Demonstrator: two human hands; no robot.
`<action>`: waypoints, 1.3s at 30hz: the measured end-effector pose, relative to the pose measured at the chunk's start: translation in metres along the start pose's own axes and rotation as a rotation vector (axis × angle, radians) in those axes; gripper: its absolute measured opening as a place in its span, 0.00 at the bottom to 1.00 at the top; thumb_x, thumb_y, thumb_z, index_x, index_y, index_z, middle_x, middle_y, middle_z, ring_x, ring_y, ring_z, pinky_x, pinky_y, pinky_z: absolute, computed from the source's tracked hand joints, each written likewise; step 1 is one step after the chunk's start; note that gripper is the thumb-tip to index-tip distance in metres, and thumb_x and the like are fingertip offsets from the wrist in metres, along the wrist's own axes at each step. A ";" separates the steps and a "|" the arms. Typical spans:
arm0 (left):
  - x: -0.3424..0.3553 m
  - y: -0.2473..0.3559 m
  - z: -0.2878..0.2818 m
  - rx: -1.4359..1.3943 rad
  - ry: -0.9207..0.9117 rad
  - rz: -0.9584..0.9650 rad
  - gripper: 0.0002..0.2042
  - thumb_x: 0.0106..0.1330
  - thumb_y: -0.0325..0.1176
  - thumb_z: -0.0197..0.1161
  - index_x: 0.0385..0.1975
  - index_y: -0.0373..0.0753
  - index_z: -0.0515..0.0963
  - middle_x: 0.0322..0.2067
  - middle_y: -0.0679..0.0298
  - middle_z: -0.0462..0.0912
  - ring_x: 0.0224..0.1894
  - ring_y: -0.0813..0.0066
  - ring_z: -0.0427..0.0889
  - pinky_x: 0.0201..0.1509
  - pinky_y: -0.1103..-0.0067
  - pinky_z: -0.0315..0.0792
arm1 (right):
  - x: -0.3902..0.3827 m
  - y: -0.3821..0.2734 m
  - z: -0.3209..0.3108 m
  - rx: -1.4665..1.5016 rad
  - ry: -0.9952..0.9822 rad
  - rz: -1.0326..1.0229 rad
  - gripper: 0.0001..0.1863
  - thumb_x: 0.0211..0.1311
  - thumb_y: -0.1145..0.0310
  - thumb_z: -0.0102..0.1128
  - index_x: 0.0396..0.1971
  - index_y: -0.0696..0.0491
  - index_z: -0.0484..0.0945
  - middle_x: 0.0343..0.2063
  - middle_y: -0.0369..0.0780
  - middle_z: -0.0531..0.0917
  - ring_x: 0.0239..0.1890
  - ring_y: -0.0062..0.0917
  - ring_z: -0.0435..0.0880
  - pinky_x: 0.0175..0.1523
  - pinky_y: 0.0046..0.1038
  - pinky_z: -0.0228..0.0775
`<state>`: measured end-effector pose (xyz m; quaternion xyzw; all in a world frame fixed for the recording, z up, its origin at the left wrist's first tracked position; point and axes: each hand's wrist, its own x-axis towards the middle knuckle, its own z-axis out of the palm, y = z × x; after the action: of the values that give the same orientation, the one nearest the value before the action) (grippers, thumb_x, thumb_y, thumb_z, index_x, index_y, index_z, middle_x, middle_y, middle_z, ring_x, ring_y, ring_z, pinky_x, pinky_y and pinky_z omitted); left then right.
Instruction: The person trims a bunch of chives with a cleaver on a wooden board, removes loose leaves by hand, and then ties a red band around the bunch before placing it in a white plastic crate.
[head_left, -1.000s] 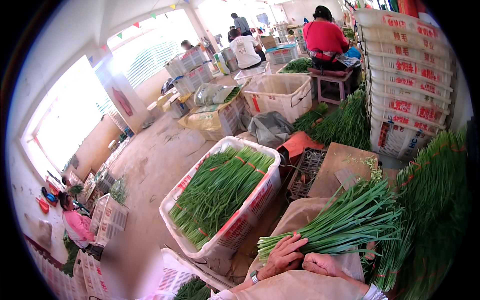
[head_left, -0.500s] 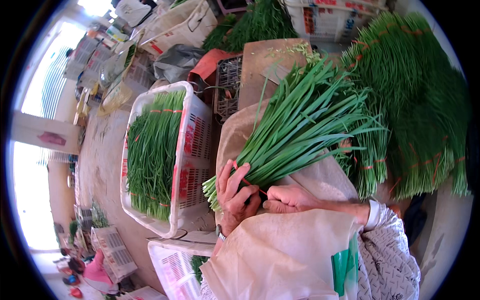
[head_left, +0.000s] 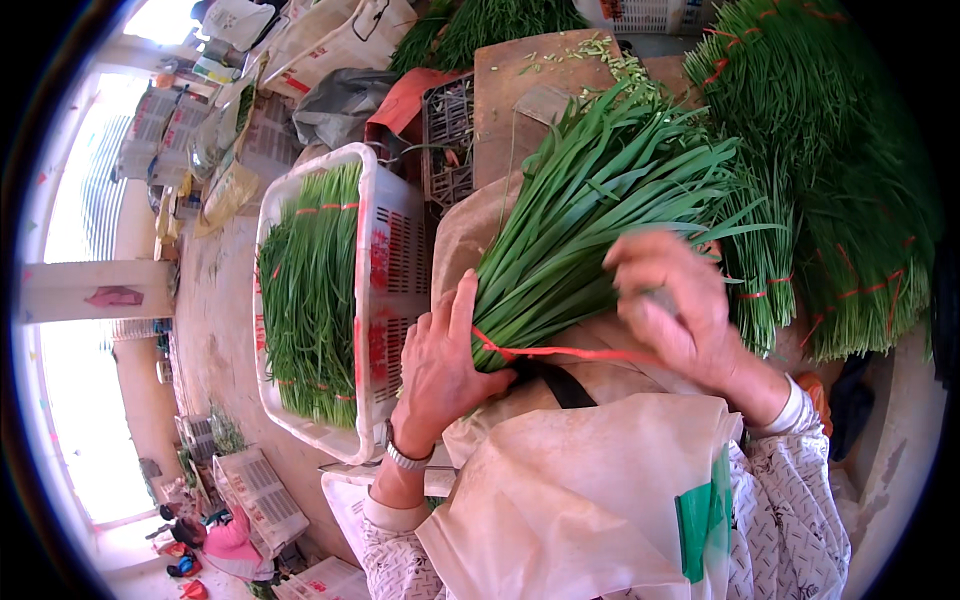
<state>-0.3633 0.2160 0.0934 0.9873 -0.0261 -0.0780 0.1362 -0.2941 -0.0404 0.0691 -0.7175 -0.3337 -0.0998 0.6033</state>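
A thick bunch of long, flat-leaved garlic chives [head_left: 590, 210] lies across my lap, leaf tips toward the far right. My left hand [head_left: 440, 365] is wrapped around its stem end, covering the cut ends. A red tie [head_left: 570, 352] circles the stems near my left fingers, and its long tail stretches right. That tail runs to my right hand [head_left: 685, 310], which is raised beside the leaves with curled fingers, somewhat smeared by motion. It appears to grip the tail; the exact hold is hidden.
To the left stands a white crate [head_left: 365, 250] packed with tied chives. Banded bundles [head_left: 830, 180] are heaped at the right. Beyond the bunch is a brown board [head_left: 540, 75] with trimmings, beside a dark crate [head_left: 448, 140]. Someone in pink [head_left: 235, 545] is at lower left.
My right hand has moved up and right from beside the left hand, drawing the red tail out long. My left hand has shifted its hold around the stems. The view has tilted slightly.
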 end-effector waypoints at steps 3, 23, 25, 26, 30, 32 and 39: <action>-0.001 -0.013 0.002 0.025 0.082 0.106 0.53 0.32 0.37 0.78 0.67 0.38 0.59 0.54 0.53 0.73 0.49 0.52 0.74 0.54 0.65 0.66 | 0.038 0.029 -0.004 -0.551 0.138 -0.197 0.16 0.46 0.72 0.68 0.34 0.58 0.73 0.33 0.46 0.77 0.36 0.42 0.75 0.44 0.39 0.67; -0.012 -0.015 -0.003 0.322 0.202 0.310 0.50 0.32 0.35 0.78 0.65 0.47 0.64 0.53 0.47 0.69 0.39 0.54 0.69 0.41 0.63 0.61 | 0.079 0.047 0.003 -0.645 -0.117 -0.204 0.12 0.50 0.73 0.64 0.36 0.57 0.78 0.36 0.44 0.81 0.44 0.40 0.78 0.46 0.40 0.70; -0.010 -0.016 0.002 0.317 0.216 0.316 0.50 0.32 0.35 0.79 0.66 0.47 0.64 0.53 0.47 0.69 0.39 0.53 0.69 0.41 0.62 0.61 | 0.077 0.078 -0.006 -0.526 -0.141 -0.211 0.10 0.53 0.73 0.63 0.36 0.58 0.78 0.33 0.44 0.81 0.41 0.40 0.79 0.44 0.38 0.71; -0.010 -0.017 0.003 0.314 0.232 0.326 0.50 0.32 0.35 0.78 0.66 0.47 0.64 0.53 0.47 0.69 0.40 0.53 0.69 0.41 0.62 0.61 | 0.077 0.088 -0.012 -0.403 -0.156 -0.214 0.08 0.55 0.73 0.62 0.35 0.59 0.78 0.30 0.44 0.81 0.38 0.40 0.80 0.43 0.36 0.72; -0.010 -0.023 0.002 0.284 0.200 0.300 0.51 0.32 0.34 0.79 0.66 0.47 0.64 0.53 0.47 0.69 0.41 0.53 0.69 0.42 0.62 0.61 | 0.081 0.096 -0.038 -0.300 -0.173 0.072 0.07 0.58 0.74 0.59 0.34 0.60 0.77 0.28 0.45 0.80 0.30 0.38 0.80 0.38 0.32 0.72; -0.005 -0.025 0.003 0.276 0.200 0.321 0.52 0.31 0.35 0.79 0.66 0.46 0.63 0.53 0.47 0.69 0.41 0.53 0.69 0.42 0.63 0.61 | 0.078 0.113 -0.055 -0.486 -0.156 0.133 0.07 0.58 0.75 0.58 0.37 0.59 0.78 0.31 0.46 0.81 0.31 0.38 0.81 0.38 0.31 0.72; -0.006 -0.026 -0.001 0.299 0.137 0.290 0.53 0.32 0.37 0.81 0.67 0.46 0.61 0.55 0.49 0.68 0.43 0.53 0.70 0.45 0.62 0.62 | 0.062 0.039 -0.041 -0.475 0.022 -0.190 0.14 0.54 0.74 0.62 0.42 0.57 0.77 0.40 0.44 0.81 0.42 0.40 0.81 0.46 0.36 0.74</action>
<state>-0.3684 0.2418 0.0876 0.9853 -0.1700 0.0145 -0.0004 -0.2130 -0.0582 0.0816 -0.8034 -0.3600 -0.2395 0.4093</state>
